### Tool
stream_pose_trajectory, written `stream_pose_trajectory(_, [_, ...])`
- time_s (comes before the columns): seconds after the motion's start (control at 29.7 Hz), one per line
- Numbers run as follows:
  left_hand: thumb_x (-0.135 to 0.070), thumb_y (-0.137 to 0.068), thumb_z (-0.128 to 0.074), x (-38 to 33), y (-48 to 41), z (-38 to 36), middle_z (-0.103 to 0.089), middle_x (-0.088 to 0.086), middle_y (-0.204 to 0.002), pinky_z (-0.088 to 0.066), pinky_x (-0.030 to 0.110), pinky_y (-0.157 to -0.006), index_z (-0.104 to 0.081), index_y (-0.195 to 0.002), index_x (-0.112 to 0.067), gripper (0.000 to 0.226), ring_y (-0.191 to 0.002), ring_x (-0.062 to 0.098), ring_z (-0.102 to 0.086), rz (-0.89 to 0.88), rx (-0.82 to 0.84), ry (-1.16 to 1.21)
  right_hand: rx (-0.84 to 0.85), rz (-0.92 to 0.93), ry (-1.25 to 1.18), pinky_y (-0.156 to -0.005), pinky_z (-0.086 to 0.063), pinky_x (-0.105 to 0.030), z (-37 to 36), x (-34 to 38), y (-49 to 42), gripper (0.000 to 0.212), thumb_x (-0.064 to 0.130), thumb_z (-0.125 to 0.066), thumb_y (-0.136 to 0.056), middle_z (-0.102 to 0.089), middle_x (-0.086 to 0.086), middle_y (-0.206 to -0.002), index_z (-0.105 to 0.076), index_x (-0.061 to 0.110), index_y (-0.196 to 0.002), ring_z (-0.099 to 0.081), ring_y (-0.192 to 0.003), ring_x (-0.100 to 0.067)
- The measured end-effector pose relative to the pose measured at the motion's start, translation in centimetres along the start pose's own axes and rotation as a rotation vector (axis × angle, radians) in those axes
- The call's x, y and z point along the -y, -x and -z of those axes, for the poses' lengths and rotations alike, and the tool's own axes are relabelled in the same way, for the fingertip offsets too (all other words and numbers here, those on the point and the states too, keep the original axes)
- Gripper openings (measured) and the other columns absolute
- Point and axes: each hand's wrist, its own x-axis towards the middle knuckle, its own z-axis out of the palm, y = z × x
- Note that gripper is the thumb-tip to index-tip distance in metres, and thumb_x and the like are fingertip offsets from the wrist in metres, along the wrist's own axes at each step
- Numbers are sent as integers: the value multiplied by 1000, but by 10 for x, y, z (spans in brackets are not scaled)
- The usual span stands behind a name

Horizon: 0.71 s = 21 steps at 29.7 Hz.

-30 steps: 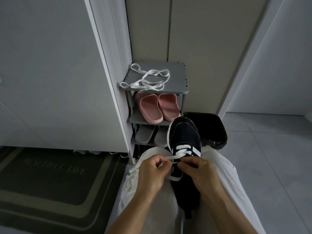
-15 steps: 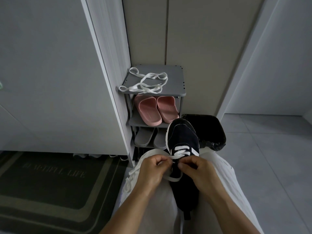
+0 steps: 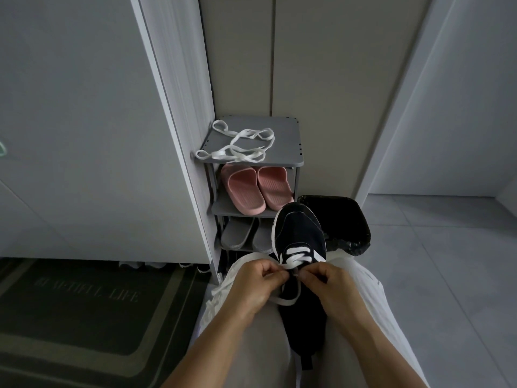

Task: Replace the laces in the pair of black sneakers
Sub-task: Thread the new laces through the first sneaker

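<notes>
Resting lengthwise on our lap, toe pointing away from us, the black fabric sneaker with a thin white sole edge and white side stripes lies between our two forearms. Its upper looks soft and matte, its toe rounded, and a black pull tab hangs at the heel. A flat white woven lace crosses the front eyelets in two bands. We can read no brand on the shoe.

Our left hand is curled, pinching the lace just left of the eyelets; a slack loop of it droops below that hand across the tongue. Our right hand is curled too, pinching the lace just beside the right eyelets. The fingertips of the two hands nearly meet over the middle of the shoe, which reaches out past them at toe and heel.

Under the shoe are our pale, smooth trousers. Beyond the toe stands a grey slatted shoe rack, with a loose tangle of flat white laces on its top shelf, ribbed pink rubber slides below and grey slides lower still. A black bin lined with a glossy black bag sits just right of the rack on grey floor tiles. To the left lies a dark striped doormat faintly lettered "BEAUTIFUL LIFE".
</notes>
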Motion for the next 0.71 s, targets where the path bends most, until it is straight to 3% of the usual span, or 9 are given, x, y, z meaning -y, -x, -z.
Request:
stream_pose_trajectory(0.07, [-16, -82, -69, -1, 2, 7, -56, -3, -62, -36, 12, -46, -63, -76, -14, 9, -46, -1, -45, 33, 49, -41, -60, 18, 116, -59, -40, -6, 16, -3, -1, 16, 27, -59, -87, -62, 14, -67, -68, 30, -74, -57, -67, 8])
stream_pose_trajectory(0.13, [-16, -84, -66, 0, 5, 17, -53, -7, -54, -31, 16, -39, -62, -76, -13, 9, -37, -1, -40, 54, 107, -84, -155, -40, 72, -60, -40, -21, 40, -10, -5, 19, 25, -58, -88, -62, 10, -66, -68, 31, -73, -55, -69, -7])
stream_pose_trajectory(0.24, [-15, -89, -60, 2, 6, 32, -56, -4, -54, -35, 19, -41, -64, -80, -9, 11, -37, 4, -42, 43, 113, -181, -347, -222, -55, -63, -38, -31, 85, -29, -13, 15, 10, -56, -91, -57, -9, -70, -67, 1, -96, -48, -66, -23])
stream_pose_trajectory(0.34, [-14, -90, -59, 4, 5, 37, -58, -2, -56, -37, 18, -43, -65, -85, -6, 12, -39, 6, -42, 38, 65, -193, -481, -340, 50, -79, -44, -52, 107, -51, -17, 24, 7, -53, -92, -60, -34, -93, -60, -13, -101, -55, -88, -47])
stream_pose_trajectory(0.44, [-12, -90, -58, 3, 4, 33, -57, -2, -53, -35, 18, -42, -64, -84, -2, 14, -36, 6, -40, 44, 74, -160, -468, -266, 228, -72, -39, -34, 86, -54, -15, 23, 2, -58, -88, -57, -27, -102, -60, -10, -107, -53, -81, -32])
stream_pose_trajectory(0.5, [-14, -90, -58, 3, 3, 29, -58, -2, -53, -34, 20, -43, -65, -83, -2, 15, -35, 6, -39, 55, 101, -169, -474, -30, 299, -78, -39, -27, 64, -44, -12, 20, -1, -63, -83, -51, -16, -108, -65, 3, -103, -54, -85, -25])
stream_pose_trajectory(0.57, [-15, -91, -58, 3, 1, 27, -59, 3, -58, -33, 20, -43, -66, -85, -2, 17, -36, 7, -39, 63, 104, -167, -347, 199, 347, -73, -38, -10, 41, -25, -9, 15, 1, -66, -81, -52, 0, -96, -68, 15, -88, -55, -79, -4])
stream_pose_trajectory(0.64, [-15, -91, -58, 2, 1, 29, -57, 9, -62, -33, 19, -41, -66, -88, 0, 18, -37, 7, -38, 74, 83, -126, -132, 249, 396, -65, -37, -2, 24, -6, -4, 5, 15, -67, -84, -50, 13, -89, -66, 20, -86, -53, -75, 10])
stream_pose_trajectory(0.71, [-14, -91, -57, 1, 3, 31, -55, 5, -58, -33, 17, -39, -66, -87, 1, 18, -36, 5, -38, 89, 77, -78, -42, 242, 499, -67, -34, 0, 18, 4, -2, 10, 28, -65, -85, -47, 15, -87, -62, 20, -89, -50, -69, 11])
